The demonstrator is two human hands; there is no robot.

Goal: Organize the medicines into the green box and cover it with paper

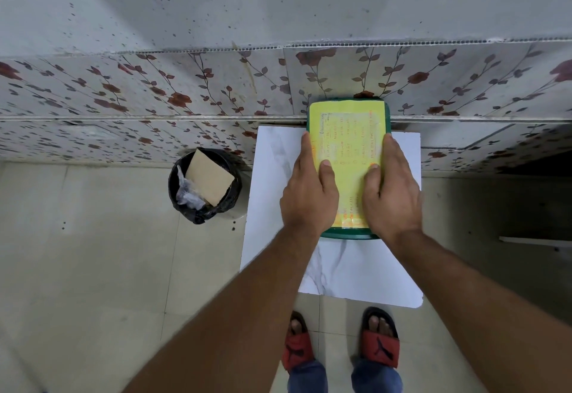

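Note:
The green box (346, 233) stands on a white marbled table top (356, 269), its far end against the wall. A yellow paper (348, 132) with orange writing lies flat over the box and hides whatever is inside. My left hand (308, 194) rests palm down on the paper's left side, fingers along the box's left rim. My right hand (390, 190) presses flat on the paper's right side, thumb on the sheet. No medicines are visible.
A black-lined bin (204, 187) with a cardboard piece and plastic wrap stands on the floor left of the table. A flowered tiled wall (185, 92) runs behind. My feet in red sandals (340, 346) stand at the table's near edge.

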